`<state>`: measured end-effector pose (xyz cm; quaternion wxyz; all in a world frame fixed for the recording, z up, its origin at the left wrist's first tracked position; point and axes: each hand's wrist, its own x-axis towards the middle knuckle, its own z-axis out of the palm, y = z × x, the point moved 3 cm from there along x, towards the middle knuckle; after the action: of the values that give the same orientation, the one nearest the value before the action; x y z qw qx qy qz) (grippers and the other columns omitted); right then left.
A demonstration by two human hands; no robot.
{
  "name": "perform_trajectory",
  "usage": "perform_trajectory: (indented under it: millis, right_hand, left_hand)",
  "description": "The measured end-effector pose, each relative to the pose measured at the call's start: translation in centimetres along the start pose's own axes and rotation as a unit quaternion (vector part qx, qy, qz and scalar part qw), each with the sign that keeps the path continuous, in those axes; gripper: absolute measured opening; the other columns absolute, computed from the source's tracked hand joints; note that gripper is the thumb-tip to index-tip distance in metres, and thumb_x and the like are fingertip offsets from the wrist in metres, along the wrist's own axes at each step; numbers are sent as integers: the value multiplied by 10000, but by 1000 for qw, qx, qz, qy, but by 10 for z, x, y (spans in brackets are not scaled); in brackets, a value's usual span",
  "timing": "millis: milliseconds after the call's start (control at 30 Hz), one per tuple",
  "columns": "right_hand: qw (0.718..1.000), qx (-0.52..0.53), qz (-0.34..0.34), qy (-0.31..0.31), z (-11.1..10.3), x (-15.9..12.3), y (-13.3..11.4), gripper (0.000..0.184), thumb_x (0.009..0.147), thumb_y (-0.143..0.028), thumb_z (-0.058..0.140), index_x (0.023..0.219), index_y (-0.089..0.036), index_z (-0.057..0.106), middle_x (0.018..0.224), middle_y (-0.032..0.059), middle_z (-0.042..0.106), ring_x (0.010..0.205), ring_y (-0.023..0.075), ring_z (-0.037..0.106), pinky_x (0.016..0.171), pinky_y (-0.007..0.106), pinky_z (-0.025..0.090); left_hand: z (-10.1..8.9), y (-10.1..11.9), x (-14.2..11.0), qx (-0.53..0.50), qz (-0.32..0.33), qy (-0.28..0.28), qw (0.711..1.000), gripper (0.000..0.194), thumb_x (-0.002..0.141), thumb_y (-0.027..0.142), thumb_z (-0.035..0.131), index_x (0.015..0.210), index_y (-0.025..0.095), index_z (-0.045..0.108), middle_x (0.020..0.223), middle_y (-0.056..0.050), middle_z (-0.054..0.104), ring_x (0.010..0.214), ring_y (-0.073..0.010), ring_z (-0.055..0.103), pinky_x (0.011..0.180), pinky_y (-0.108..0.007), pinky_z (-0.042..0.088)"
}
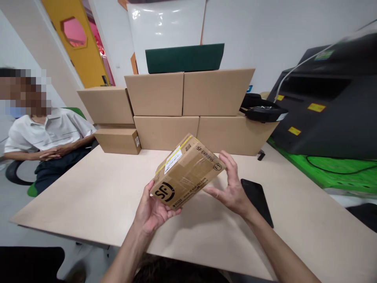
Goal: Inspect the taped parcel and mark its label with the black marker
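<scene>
A closed cardboard SF Express parcel [188, 177] is held tilted above the near half of a pale surface [97, 196], its left end lower than its right. Clear tape crosses the side facing the wearer, which is printed with a black SF logo and a web address. A white shipping label [173, 160] and a yellow strip lie on the adjoining side. The contents are hidden by the cardboard.

The wearer's left hand [156, 208] grips the parcel's lower left corner, fingers curled underneath and thumb on the end. The right hand [234, 188] is spread at the other end, fingers at the upper right corner and thumb near the lower edge; whether it grips firmly is hard to tell.

To the right of that hand, a black tablet [257, 202] lies flat. Along the far side, four large plain cartons [218, 92] stand two on two, with a dark green box [185, 59] across the top. To their left, a bigger carton [104, 106] sits over a smaller one [118, 141]; their contents are hidden too. A black device [265, 112] rests at the right of the stack. Farther right, a large dark case [318, 102] stands on bright green plastic [324, 167]. At left, a seated person [53, 129] has clasped hands.
</scene>
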<state>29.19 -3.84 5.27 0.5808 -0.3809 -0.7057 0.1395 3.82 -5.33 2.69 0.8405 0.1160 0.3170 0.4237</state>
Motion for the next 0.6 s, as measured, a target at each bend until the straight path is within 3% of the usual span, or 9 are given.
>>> perform_trajectory:
  millis: [67,133,267,367,500,600]
  right_hand:
    - [995,-75,-70,-9,-5,4,-2,1005,792,-544,818,1594,-436,222,1661,62,254,1530,374,257,1240,616,233]
    - [994,-71,-80,-25,-8,7,-2,1033,808,-557,797,1612,-428,160,1651,73,282,1517,365,288,1236,607,255]
    - [998,45,-20,-46,-13,12,-3,784,884,-663,643,1559,-404,341,1595,64,407,1497,360,332,1238,600,239]
    - [993,108,39,-35,-13,13,-6,582,954,-594,584,1488,-394,467,1550,49,475,1459,333,400,1222,569,279]
    - [982,157,108,15,-8,10,-5,543,930,-507,668,1438,-375,528,1465,44,579,1354,306,528,1173,523,369]
    - [962,207,165,67,-4,7,3,473,921,-554,653,1350,-357,611,1397,36,644,1318,297,564,1153,498,396]
  left_hand:
    - [-2,-3,-1,-4,-19,-11,1000,543,982,621,408,1072,147,658,983,-163,791,867,-338,770,810,-512,597]
    - [-3,-5,-2,-5,-43,-32,999,571,959,651,437,1092,141,658,1007,-172,789,880,-345,769,830,-512,588]
    - [-4,-7,-4,3,-74,-81,994,599,904,669,544,1136,128,651,1067,-181,781,930,-356,764,867,-498,575]
    - [-2,-6,-5,8,-79,-90,993,595,900,659,569,1143,121,645,1076,-180,780,963,-356,758,888,-488,570]
    - [3,-5,-4,22,-86,-73,993,682,850,700,613,1152,89,636,1053,-195,773,922,-342,762,856,-469,593]
    - [5,-4,-2,66,-16,-43,997,668,757,643,759,1156,122,635,990,-162,774,850,-316,759,804,-469,613]
